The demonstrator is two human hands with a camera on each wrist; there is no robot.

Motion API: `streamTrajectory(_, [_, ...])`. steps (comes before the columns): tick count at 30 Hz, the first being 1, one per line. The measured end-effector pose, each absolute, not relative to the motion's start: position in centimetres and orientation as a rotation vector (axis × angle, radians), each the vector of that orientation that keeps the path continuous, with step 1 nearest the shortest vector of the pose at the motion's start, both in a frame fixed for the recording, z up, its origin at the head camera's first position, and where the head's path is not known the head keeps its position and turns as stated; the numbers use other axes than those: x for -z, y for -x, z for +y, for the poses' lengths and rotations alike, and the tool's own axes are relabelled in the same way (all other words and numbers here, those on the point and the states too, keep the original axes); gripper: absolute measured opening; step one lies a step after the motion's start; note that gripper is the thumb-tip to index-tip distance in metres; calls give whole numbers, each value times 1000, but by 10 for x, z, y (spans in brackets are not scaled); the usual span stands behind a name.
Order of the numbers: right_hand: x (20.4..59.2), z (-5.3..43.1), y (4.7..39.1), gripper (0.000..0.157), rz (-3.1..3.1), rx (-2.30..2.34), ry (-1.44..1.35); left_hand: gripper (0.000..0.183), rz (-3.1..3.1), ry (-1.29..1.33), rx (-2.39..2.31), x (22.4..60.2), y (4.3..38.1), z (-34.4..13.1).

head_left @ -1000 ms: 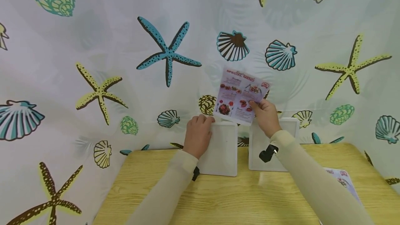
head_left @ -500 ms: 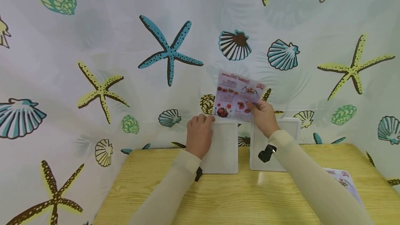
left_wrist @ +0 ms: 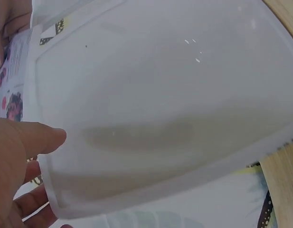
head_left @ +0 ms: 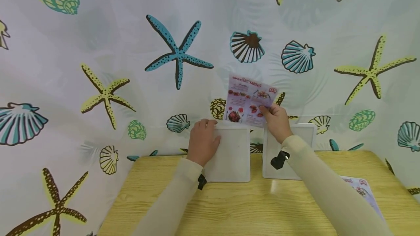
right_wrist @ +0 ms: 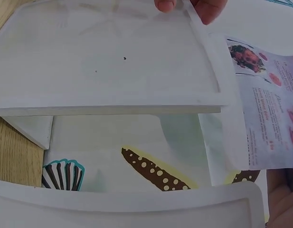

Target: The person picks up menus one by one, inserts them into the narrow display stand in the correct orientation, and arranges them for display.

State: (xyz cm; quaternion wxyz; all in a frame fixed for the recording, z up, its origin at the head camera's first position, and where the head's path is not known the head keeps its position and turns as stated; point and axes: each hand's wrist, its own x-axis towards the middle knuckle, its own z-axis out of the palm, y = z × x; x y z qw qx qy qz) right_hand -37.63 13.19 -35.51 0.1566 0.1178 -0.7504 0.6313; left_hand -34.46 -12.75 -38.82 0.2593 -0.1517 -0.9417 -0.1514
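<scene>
A white display frame [head_left: 231, 156] with a blank panel stands upright on the table. My left hand [head_left: 203, 143] grips its upper left corner; in the left wrist view the thumb [left_wrist: 44, 137] lies over the front and the other fingers reach behind the edge. My right hand [head_left: 277, 123] pinches a printed menu sheet [head_left: 244, 99] near its lower right part, thumb on the printed side. The sheet is tilted, its lower edge at the frame's top edge; whether it sits inside the frame I cannot tell. In the right wrist view the menu's print [right_wrist: 272, 102] is sideways.
A second white display frame [head_left: 303, 134] stands to the right, partly behind my right forearm. Another menu sheet [head_left: 365, 194] lies on the wooden table [head_left: 256, 210] at the right, partly covered by the sleeve. A shell-and-starfish patterned curtain [head_left: 197, 101] hangs behind.
The menu sheet has come down a little toward the frame's top edge, the right hand still pinching it. My left hand has shifted slightly left at the frame's upper corner.
</scene>
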Motion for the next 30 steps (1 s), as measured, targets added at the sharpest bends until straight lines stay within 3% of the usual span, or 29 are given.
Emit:
streamTrajectory(10, [355,126,378,36,-2138,-1779,-325,36,-2531,385,517,391,342,-142])
streamTrajectory(30, [358,113,378,36,-2155,-1769,-375,25,-2544,337,831,371,352,-125])
